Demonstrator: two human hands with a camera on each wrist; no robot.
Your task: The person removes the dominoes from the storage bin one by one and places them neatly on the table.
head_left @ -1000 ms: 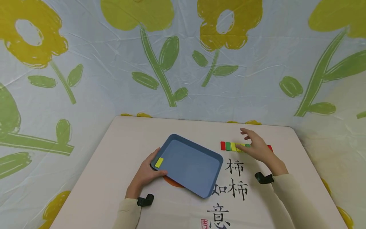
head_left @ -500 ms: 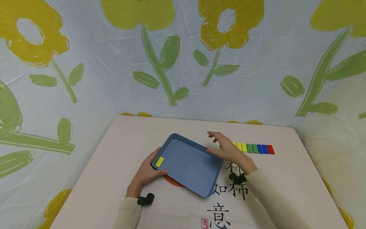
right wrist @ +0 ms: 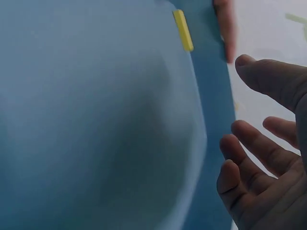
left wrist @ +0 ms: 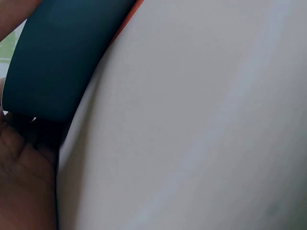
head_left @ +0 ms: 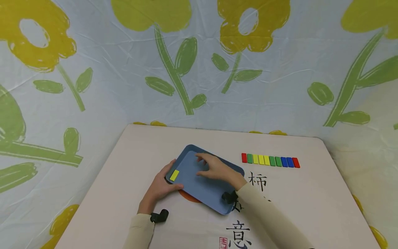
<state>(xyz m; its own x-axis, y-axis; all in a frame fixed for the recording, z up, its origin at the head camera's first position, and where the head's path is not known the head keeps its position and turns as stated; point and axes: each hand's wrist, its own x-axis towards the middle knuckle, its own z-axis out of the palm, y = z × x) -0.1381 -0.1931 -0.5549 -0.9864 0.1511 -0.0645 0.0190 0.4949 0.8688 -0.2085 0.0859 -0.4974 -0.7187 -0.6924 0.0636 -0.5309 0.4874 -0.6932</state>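
A blue tray [head_left: 199, 193] lies turned at an angle on the table. My left hand [head_left: 159, 186] grips its left end, thumb at the near rim; in the left wrist view the tray's dark outer wall [left wrist: 57, 57] sits against that hand. One yellow tile [head_left: 174, 175] is inside the tray near the left end. Over the tray's middle is my right hand [head_left: 216, 168], empty, its thumb and fingers apart. From the right wrist, the same yellow tile [right wrist: 183, 30] shows some way beyond my right fingertips [right wrist: 244, 60].
Right of the tray, a row of small red, green, yellow and blue tiles [head_left: 270, 160] lies on the table [head_left: 124, 193]. Black brush characters [head_left: 237, 231] and an orange patch [head_left: 189, 197] mark the tabletop. A flower-printed cloth [head_left: 124, 69] stands behind the table.
My right hand has moved left from the tile row, across the tray's right edge, to over its middle. The whole row now shows. Left hand, tray and yellow tile stay put.
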